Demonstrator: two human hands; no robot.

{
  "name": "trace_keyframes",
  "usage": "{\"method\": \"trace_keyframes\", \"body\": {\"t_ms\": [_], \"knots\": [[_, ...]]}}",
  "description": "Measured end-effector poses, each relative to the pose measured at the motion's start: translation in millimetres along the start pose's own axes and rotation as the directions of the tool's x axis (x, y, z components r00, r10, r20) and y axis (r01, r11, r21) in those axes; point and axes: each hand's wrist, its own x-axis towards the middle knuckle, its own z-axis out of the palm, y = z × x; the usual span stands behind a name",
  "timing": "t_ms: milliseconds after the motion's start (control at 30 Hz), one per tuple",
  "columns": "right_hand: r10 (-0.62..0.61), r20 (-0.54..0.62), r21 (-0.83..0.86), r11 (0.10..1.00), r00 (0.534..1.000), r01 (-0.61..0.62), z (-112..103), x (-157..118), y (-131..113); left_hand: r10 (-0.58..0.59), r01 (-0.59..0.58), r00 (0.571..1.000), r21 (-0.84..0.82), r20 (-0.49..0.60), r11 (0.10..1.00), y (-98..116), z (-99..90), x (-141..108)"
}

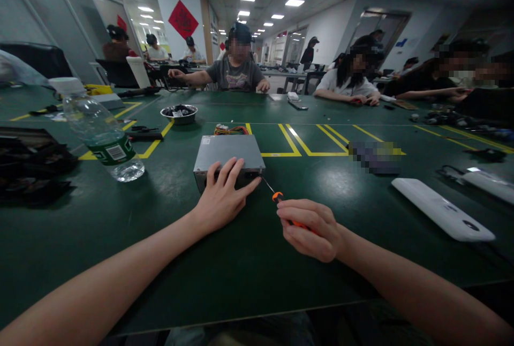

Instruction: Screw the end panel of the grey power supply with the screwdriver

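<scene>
A grey metal box [228,152] with colored cables [231,130] behind it sits on the green table [241,281]. My left hand [223,196] lies over its near edge with the fingers spread on the top and front face. An orange and black screwdriver [278,196] is wrapped in the fingers of my right hand [309,228], just right of the box. The screwdriver's thin shaft points up and left, its tip at the lower right corner of the box's front face, close to my left thumb. Whether the tip sits in a screw is too small to tell.
A clear plastic bottle [116,153] stands to the left, with a metal bowl [179,114] of dark parts behind it. Dark parts [36,164] lie at the far left. A white device [441,209] lies at the right. People sit across the table.
</scene>
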Motion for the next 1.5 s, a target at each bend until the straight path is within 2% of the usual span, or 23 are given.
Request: {"method": "trace_keyframes", "body": {"t_ms": [333, 767, 900, 1000, 1067, 1200, 1300, 1367, 1500], "knots": [[-0.046, -0.019, 0.007, 0.999, 0.999, 0.046, 3, -2, 0, -0.009, 0.009, 1.0, -0.011, -0.01, 1.0, 1, -0.9, 0], [-0.022, -0.019, -0.033, 0.999, 1.0, 0.021, 3, 2, 0, -0.015, 0.015, 1.0, -0.001, -0.011, 1.0, 1, -0.5, 0], [0.003, 0.014, -0.041, 0.999, 1.0, -0.002, 4, 7, -4, -0.009, 0.009, 1.0, -0.006, -0.008, 1.0, 1, -0.9, 0], [0.01, 0.083, -0.052, 0.999, 0.997, -0.006, 3, 5, -8, -0.013, 0.013, 1.0, -0.021, -0.018, 1.0, 1, -1.4, 0], [-0.012, 0.117, -0.081, 0.996, 0.993, 0.022, 1, 3, -9, -0.008, 0.007, 1.0, -0.029, -0.021, 1.0, 0, -2.0, 0], [-0.078, 0.11, -0.182, 0.978, 0.991, 0.097, -4, 5, -11, -0.008, 0.008, 1.0, -0.013, -0.014, 1.0, 0, -2.8, 0], [-0.118, 0.171, -0.131, 0.981, 0.978, 0.141, -4, 7, -13, -0.022, 0.022, 0.999, -0.013, -0.025, 1.0, 0, -1.7, -1], [-0.097, 0.194, -0.105, 0.987, 0.976, 0.119, -2, 7, -15, -0.027, 0.026, 0.999, -0.022, -0.043, 0.999, 1, -0.6, -1], [0.049, 0.176, -0.046, 0.998, 0.983, -0.041, 2, 3, -19, -0.026, 0.024, 0.998, -0.038, -0.061, 0.999, 0, 0.7, -2]]}}
